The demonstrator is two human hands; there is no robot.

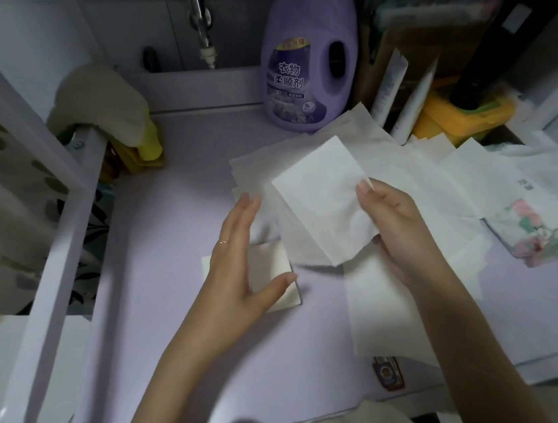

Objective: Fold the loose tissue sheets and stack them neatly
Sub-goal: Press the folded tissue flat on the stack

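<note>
Tissue sheets cover the right half of a pale lilac flat tabletop [175, 291], with the folded ones to their left.

A tall purple plastic softener bottle [309, 53] stands at the back of the tabletop, and a chrome metal tap [200, 16] is behind it to the left. In front of the bottle a loose pile of white square tissue sheets [404, 170] spreads rightward to a flat floral-printed tissue packet [541, 232] at the right edge. The right hand [395, 219] pinches a single white tissue sheet [317, 200] above the pile's near side. Below that hand a large flat white tissue sheet [384, 310] lies toward the front edge. To its left sits a small folded white tissue stack [273, 267], partly covered by the left hand [238, 267]. A crumpled beige cloth [100, 99] hangs at the left rear.
</note>
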